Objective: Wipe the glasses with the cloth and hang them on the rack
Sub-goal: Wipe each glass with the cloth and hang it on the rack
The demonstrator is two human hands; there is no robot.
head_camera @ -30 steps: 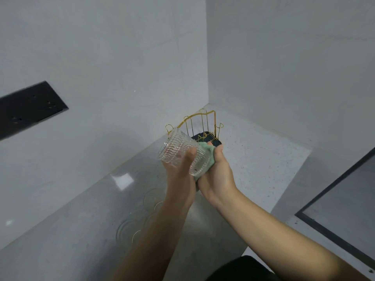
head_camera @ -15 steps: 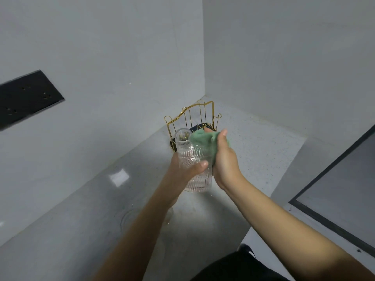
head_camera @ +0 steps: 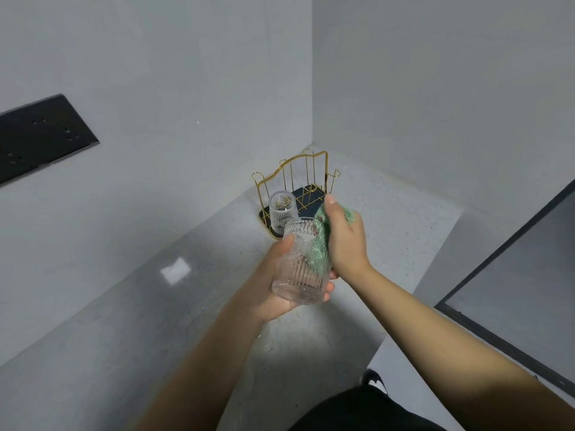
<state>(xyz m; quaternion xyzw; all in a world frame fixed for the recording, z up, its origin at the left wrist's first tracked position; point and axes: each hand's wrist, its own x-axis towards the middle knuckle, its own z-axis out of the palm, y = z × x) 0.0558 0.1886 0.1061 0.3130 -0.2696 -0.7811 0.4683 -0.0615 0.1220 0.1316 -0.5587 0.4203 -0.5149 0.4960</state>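
You're mid-wipe: your left hand [head_camera: 273, 284] grips the glass [head_camera: 300, 265] in the air before you, your right hand [head_camera: 343, 234] clutches the cloth [head_camera: 320, 244], apparently pushed inside it. Next, pull the cloth out, invert the glass and seat it on a free rack [head_camera: 292, 175] prong. One hung glass [head_camera: 281, 213] already fills the left peg; steer clear.

— What can't you see?
— Behind the right hand [head_camera: 343, 234], most of the green cloth [head_camera: 320, 253]; beyond both hands, the rack [head_camera: 294, 175] base's near corner, behind the held glass [head_camera: 300, 269].
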